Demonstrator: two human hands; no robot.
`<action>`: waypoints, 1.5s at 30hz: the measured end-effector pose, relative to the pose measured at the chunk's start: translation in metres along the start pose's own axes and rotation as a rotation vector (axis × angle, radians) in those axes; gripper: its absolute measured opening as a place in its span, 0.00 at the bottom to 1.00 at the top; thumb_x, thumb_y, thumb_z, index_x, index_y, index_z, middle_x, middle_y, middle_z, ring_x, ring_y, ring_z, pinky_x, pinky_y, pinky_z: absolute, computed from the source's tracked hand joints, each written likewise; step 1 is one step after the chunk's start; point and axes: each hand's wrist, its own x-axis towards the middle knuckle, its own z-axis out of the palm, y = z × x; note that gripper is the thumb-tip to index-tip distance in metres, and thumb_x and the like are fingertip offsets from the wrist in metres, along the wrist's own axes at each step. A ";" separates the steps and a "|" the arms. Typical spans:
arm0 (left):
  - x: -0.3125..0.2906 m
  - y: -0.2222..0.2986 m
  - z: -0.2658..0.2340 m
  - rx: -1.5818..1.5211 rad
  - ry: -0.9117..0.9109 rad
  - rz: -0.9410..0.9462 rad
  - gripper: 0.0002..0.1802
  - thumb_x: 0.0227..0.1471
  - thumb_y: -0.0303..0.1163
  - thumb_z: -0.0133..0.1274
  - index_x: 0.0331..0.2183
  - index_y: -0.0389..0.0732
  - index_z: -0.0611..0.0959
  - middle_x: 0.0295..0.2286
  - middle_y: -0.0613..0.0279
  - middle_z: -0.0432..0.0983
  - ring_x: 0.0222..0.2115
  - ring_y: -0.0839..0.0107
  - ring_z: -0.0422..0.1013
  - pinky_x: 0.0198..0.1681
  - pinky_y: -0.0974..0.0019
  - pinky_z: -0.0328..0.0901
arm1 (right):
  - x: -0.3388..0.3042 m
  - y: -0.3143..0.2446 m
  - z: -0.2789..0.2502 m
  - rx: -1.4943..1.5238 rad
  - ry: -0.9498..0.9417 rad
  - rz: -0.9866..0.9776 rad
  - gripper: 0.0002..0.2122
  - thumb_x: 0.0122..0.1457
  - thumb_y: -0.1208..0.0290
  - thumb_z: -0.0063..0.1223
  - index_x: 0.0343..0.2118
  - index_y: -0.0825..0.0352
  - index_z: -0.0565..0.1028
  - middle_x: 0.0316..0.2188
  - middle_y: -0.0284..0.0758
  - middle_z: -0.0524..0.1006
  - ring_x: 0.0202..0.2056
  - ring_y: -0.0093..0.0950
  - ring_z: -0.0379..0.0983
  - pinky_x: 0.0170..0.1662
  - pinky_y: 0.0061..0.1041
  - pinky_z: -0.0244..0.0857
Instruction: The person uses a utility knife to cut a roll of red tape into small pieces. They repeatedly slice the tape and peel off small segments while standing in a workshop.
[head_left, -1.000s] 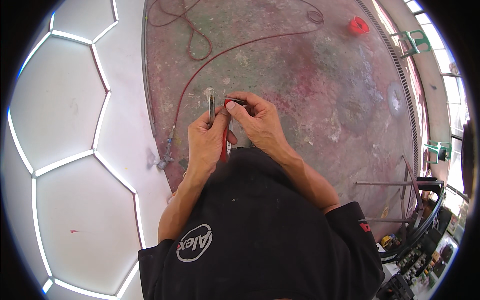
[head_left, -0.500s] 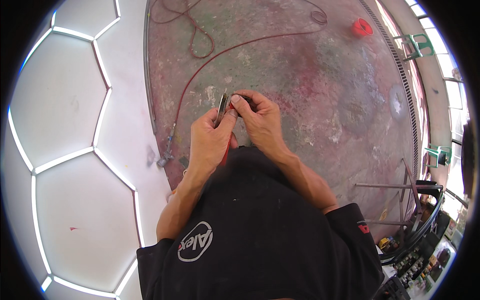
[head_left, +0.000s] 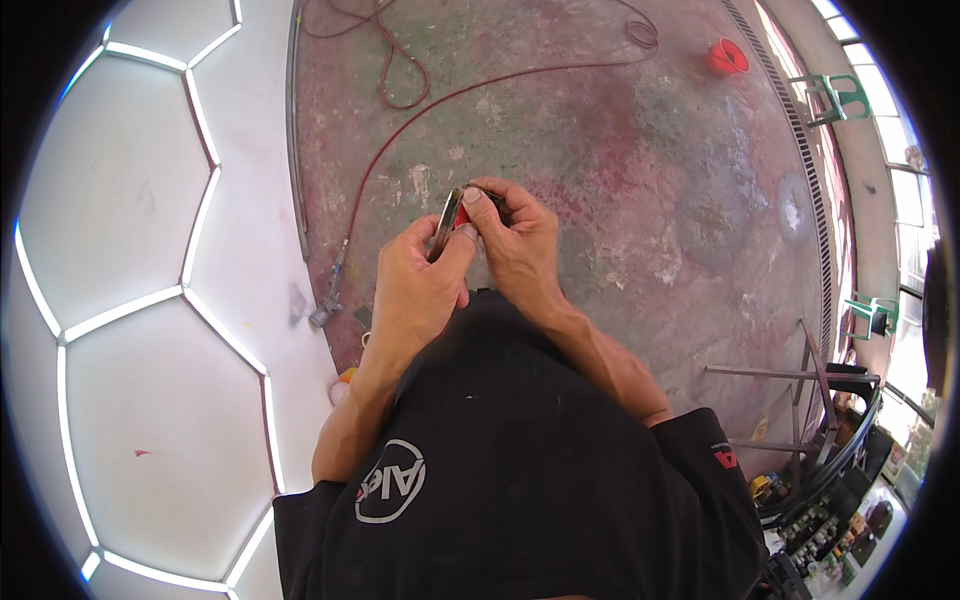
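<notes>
In front of my chest both hands are raised close together. My left hand point(head_left: 415, 285) is closed round a thin, flat, dark-edged piece point(head_left: 445, 225) that stands up on a slant between its fingers and thumb. Close beside it, a small red piece point(head_left: 461, 216) shows between the two thumbs. My right hand point(head_left: 523, 238) pinches at the upper end of the red piece, thumb on top and fingers curled behind. Something dark shows under the right fingers, mostly hidden. The kind of these pieces cannot be made out.
A white surface with hexagonal light strips point(head_left: 125, 320) fills the left. Across the stained floor point(head_left: 640, 190) runs a red hose point(head_left: 440, 103), ending at a grey metal tool point(head_left: 325, 312). A red bucket point(head_left: 729, 57), green stools point(head_left: 838, 98) and a metal frame point(head_left: 765, 374) stand at right.
The dark-edged piece has tilted toward my right hand and its top now meets the right fingertips. The red strip that hung below my left hand no longer shows there.
</notes>
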 end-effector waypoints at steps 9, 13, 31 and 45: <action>-0.002 -0.012 -0.011 -0.019 -0.010 -0.040 0.16 0.61 0.40 0.58 0.36 0.35 0.82 0.14 0.71 0.69 0.12 0.83 0.65 0.16 0.72 0.54 | -0.003 -0.001 0.002 -0.199 0.092 -0.170 0.12 0.65 0.67 0.59 0.44 0.71 0.79 0.25 0.26 0.76 0.25 0.12 0.67 0.26 0.18 0.65; 0.001 -0.023 -0.017 -0.067 -0.057 -0.048 0.16 0.62 0.41 0.58 0.39 0.36 0.83 0.15 0.72 0.69 0.12 0.83 0.63 0.15 0.72 0.52 | -0.005 -0.003 -0.001 -0.118 0.050 -0.110 0.12 0.66 0.67 0.59 0.45 0.72 0.79 0.28 0.26 0.78 0.28 0.13 0.69 0.32 0.19 0.67; 0.003 -0.040 -0.011 -0.185 -0.046 -0.015 0.15 0.63 0.41 0.57 0.42 0.39 0.84 0.13 0.72 0.69 0.12 0.84 0.62 0.16 0.74 0.51 | -0.007 -0.009 -0.006 0.131 -0.014 0.100 0.11 0.66 0.68 0.59 0.44 0.71 0.79 0.34 0.30 0.80 0.35 0.16 0.74 0.39 0.17 0.67; -0.003 -0.043 -0.013 -0.220 -0.029 -0.007 0.15 0.63 0.40 0.58 0.41 0.37 0.84 0.15 0.74 0.69 0.13 0.84 0.62 0.17 0.75 0.53 | -0.014 -0.005 0.000 0.195 -0.023 0.083 0.10 0.66 0.68 0.59 0.45 0.67 0.80 0.32 0.26 0.81 0.23 0.08 0.62 0.26 0.11 0.56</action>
